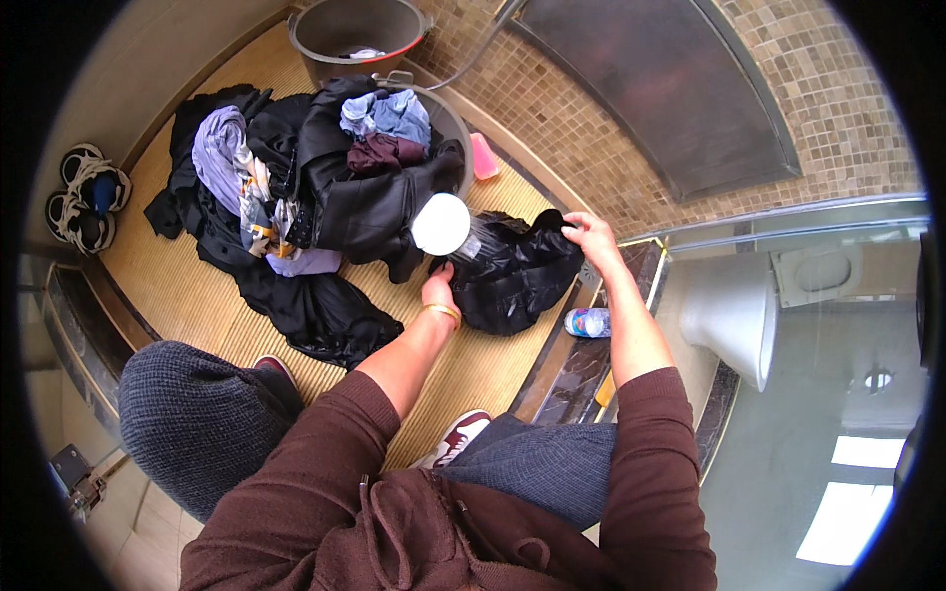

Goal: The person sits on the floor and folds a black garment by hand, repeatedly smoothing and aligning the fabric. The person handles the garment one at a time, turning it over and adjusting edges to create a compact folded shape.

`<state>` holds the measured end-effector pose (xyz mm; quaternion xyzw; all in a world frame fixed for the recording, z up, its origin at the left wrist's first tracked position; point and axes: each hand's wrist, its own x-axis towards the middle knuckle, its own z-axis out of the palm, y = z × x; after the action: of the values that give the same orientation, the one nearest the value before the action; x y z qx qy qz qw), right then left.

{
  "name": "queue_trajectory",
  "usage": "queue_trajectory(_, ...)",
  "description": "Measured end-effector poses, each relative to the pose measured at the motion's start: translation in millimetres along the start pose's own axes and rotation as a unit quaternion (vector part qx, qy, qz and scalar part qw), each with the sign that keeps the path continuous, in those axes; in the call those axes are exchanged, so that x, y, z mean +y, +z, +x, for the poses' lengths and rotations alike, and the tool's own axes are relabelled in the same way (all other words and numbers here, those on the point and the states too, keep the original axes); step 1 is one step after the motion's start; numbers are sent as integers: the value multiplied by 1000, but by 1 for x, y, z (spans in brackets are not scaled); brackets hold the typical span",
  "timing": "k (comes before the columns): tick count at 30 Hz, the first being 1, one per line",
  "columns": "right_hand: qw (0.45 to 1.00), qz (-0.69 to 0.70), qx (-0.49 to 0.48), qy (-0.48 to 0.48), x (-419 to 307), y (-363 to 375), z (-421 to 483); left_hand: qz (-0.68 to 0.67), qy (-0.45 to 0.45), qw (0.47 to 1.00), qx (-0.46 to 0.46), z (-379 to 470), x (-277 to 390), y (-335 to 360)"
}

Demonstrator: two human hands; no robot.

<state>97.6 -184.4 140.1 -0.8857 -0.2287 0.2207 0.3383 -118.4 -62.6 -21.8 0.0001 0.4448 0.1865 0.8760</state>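
Note:
Water sprays from a white round shower head point(441, 224) onto a wet black garment point(510, 277), which hangs spread between my hands above the ribbed mat. My left hand point(441, 289), with a gold-coloured bangle at the wrist, grips the garment's left edge just below the shower head; its fingertips are partly hidden. At the upper right edge, my right hand point(593, 238) pinches the cloth between thumb and fingers. Left of the shower head, black clothes point(362, 214) drape over a grey bucket point(452, 122), with a light blue cloth point(392, 114) and a maroon cloth point(386, 153) on top.
More black clothes point(318, 318) and a lavender cloth point(219, 151) lie on the yellow mat point(148, 273). A second bucket point(358, 33) stands behind. A pink object point(485, 156) is by the tiled wall. A plastic bottle point(589, 323) lies on the dark ledge beside a glass panel. Sandals point(87, 199) sit left.

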Motion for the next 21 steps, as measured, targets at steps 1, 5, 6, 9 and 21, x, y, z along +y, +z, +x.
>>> queue_trajectory(1,999,-46,16,5,-5,1,-2,-1,6,1000,5,1,0,0)
queue_trajectory(5,844,-482,155,-177,-44,18,-27,-19,2,1000,-18,-11,4,8)
queue_trajectory(6,868,-436,97,-217,-55,20,-27,-22,7,999,-43,-17,4,14)
queue_trajectory(9,959,-192,-209,3,-53,44,-23,29,-2,980,-194,-48,5,44)
queue_trajectory(21,898,398,-94,160,-17,78,-21,221,108,962,-115,-78,-8,69)
